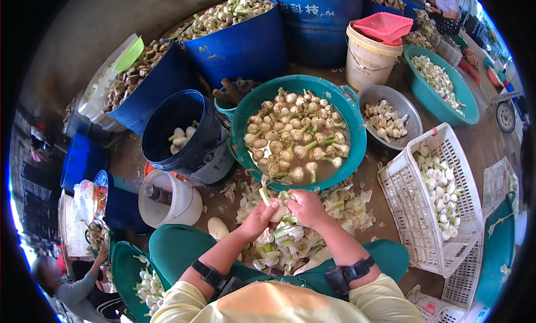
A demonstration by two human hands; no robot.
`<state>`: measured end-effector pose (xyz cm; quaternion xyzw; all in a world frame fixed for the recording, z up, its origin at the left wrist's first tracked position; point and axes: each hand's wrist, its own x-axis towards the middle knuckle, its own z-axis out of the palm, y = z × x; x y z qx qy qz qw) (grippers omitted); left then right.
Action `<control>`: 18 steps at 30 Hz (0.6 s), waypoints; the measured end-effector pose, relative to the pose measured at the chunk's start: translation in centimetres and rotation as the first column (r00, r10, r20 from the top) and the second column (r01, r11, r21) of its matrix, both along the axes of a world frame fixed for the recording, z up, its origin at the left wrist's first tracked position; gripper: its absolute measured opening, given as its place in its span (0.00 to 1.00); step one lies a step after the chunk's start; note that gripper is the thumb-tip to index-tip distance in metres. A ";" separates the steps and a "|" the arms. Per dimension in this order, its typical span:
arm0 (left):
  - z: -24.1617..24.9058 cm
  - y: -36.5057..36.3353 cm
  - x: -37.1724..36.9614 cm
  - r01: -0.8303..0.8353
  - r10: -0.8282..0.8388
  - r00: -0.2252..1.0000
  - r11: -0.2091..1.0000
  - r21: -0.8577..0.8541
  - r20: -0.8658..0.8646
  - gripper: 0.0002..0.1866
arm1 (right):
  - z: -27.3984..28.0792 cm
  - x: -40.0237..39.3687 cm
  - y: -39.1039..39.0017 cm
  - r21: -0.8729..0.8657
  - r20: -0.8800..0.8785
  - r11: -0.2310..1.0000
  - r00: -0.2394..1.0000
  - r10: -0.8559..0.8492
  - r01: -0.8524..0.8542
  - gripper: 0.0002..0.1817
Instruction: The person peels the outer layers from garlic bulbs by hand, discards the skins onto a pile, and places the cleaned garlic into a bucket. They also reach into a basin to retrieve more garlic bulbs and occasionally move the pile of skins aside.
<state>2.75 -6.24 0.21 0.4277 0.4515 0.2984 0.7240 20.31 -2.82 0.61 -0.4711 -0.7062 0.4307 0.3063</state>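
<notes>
Both my hands meet just below the rim of a teal basin (pixel 353 155), gripping one pale bulb with a green stalk (pixel 274 207). My left hand (pixel 258 218) wraps the bulb from the left. My right hand (pixel 305 208) closes on it from the right. The basin holds several similar bulbs (pixel 296 137) soaking in cloudy water. Under my hands, a heap of stripped skins and leaves (pixel 290 239) lies on the ground between my knees in green trousers.
A white crate (pixel 402 206) with peeled bulbs stands at right, a metal bowl (pixel 408 106) behind it. A dark blue bucket (pixel 184 134), blue barrels (pixel 245 44) and a white pail (pixel 178 203) stand at left. Another person (pixel 72 289) crouches at lower left.
</notes>
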 end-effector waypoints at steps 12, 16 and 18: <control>-0.6 -0.4 -1.2 0.041 -0.015 0.991 0.981 0.190 -0.135 0.38 | -4.5 4.3 0.8 0.146 0.701 0.989 0.703 -0.122 0.027 0.23; 0.1 -0.5 -0.2 -0.148 0.157 0.987 0.968 0.202 -0.030 0.42 | -1.8 0.9 0.7 0.092 -0.007 0.981 0.985 0.171 -0.170 0.19; -0.1 -0.5 -0.2 -0.181 0.186 0.983 0.966 0.185 -0.008 0.40 | -2.4 -0.6 0.3 -0.101 -0.230 0.984 0.966 0.122 -0.148 0.13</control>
